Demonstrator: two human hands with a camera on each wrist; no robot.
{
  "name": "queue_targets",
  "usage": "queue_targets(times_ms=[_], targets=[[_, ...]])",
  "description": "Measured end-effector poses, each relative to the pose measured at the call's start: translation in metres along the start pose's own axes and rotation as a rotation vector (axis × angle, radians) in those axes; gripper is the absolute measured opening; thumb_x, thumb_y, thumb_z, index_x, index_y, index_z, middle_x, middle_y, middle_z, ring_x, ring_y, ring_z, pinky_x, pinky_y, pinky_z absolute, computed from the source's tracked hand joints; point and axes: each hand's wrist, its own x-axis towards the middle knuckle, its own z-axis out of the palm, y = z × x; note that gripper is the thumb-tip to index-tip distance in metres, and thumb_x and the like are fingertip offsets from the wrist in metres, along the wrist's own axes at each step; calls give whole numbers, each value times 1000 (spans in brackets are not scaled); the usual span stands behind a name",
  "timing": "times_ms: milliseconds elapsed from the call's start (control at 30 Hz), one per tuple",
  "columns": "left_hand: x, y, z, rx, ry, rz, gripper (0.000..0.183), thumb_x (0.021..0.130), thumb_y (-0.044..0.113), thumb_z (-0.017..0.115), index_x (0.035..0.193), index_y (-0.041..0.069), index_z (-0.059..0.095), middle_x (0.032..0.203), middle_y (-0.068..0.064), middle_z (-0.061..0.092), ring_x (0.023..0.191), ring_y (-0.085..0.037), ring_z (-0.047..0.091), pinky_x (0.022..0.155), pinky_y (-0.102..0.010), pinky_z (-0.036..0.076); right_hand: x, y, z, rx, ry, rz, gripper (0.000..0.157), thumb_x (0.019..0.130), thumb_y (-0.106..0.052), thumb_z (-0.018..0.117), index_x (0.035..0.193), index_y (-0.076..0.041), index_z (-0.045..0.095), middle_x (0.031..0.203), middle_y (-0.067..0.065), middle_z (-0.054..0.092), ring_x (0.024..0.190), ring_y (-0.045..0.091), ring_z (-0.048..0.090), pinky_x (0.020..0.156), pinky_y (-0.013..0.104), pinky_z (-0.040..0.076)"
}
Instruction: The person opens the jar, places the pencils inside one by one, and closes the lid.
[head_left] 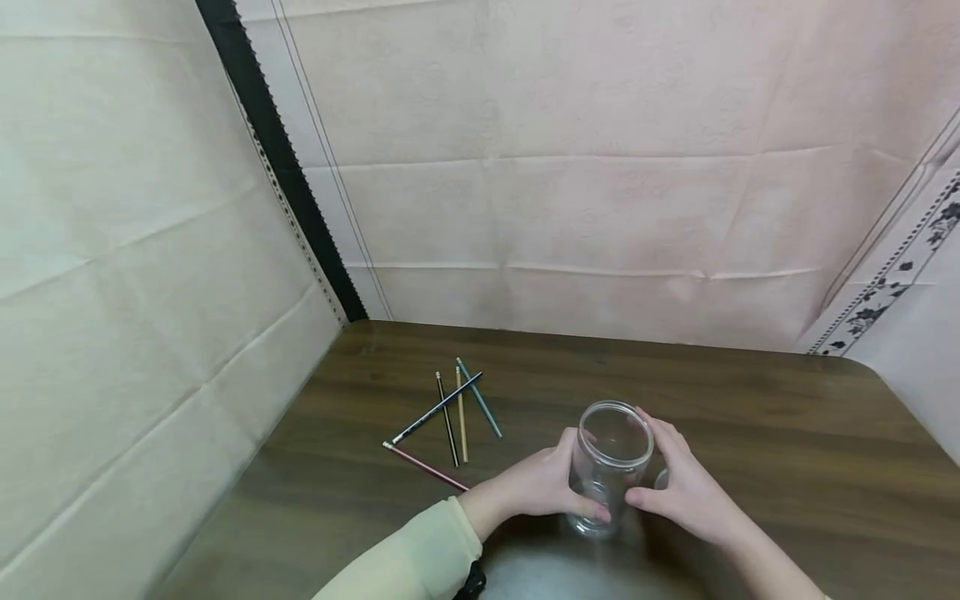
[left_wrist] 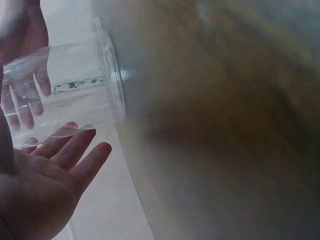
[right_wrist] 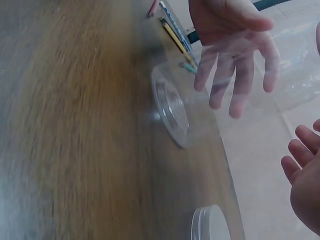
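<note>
A clear jar [head_left: 611, 467] stands upright between both hands, its rim up and its base low over the wooden table. My left hand [head_left: 543, 483] holds its left side, with the thumb across the front; spread fingers [right_wrist: 235, 80] show through the clear wall in the right wrist view. On the other side, my right hand [head_left: 686, 483] has its fingertips by the rim and its thumb near the front, fingers loosely bent. A round pale lid [right_wrist: 217, 225] lies right of the jar, mostly hidden behind the right hand in the head view.
Several pencils lie left of the jar: a dark blue one [head_left: 438, 408] across others, a yellow one [head_left: 461, 421], a teal one [head_left: 483, 404], and a red one [head_left: 423, 465] nearer the left wrist. Pale cloth walls [head_left: 562, 208] enclose the table [head_left: 787, 433] at back and sides.
</note>
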Motion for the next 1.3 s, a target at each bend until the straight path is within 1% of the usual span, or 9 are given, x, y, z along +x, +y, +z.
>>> queue_targets(times_ms=[100,267,367,500,533,700,800,967,1300], targets=[[4,4,3,7,-12,15,80,69,43,81,125,23,29,118,3,58,105,-5,54,85,-24,43,-1,-3,-2,36,6,11,96,66,-9,82,146,-17,28,140,9,30,122,21,28,83,60,36],[9,8,7,18,-20,27,78,69,44,81,122,23,29,115,4,59,100,-3,54,83,-21,43,-4,-2,0,-16,27,0,97,64,-12,83,144,-14,28,136,6,37,119,8,33,84,53,37],[8,7,7,33,-11,25,78,68,43,82,122,22,29,114,4,60,99,-3,55,82,-20,43,-2,-1,4,-8,25,-27,100,64,-16,83,146,-16,26,137,6,40,122,3,33,90,41,36],[6,5,5,48,-4,33,80,68,44,81,124,20,29,116,0,59,102,-4,54,84,-20,43,2,0,10,86,14,-74,100,65,-14,83,146,-11,25,139,13,38,125,3,32,94,19,30],[5,4,4,51,-4,32,80,68,44,82,124,20,29,117,0,59,103,-4,54,84,-21,43,3,0,11,104,12,-83,99,65,-13,83,146,-10,26,138,14,38,125,4,32,94,17,29],[3,2,5,57,-14,17,81,68,46,81,125,20,29,118,0,59,103,-4,54,84,-21,43,3,0,17,128,15,-61,92,65,-5,82,141,-9,31,133,14,44,120,5,39,90,22,37],[2,0,6,59,-12,12,82,68,47,81,125,20,29,116,0,59,102,-4,54,83,-21,43,3,0,20,124,29,-32,85,67,-6,82,138,-8,35,130,13,47,116,6,43,88,25,41],[1,-2,3,61,-8,-10,82,67,47,81,124,19,30,116,-2,60,102,-5,54,83,-21,43,5,-1,25,111,57,-15,77,69,-10,82,133,-7,39,128,10,50,113,7,46,88,22,41],[-1,-2,-2,47,-27,-47,81,68,46,81,125,18,31,118,-4,58,103,-6,54,84,-24,44,9,-2,29,82,86,-28,74,68,-14,84,129,-10,43,125,9,53,111,10,50,89,19,39]])
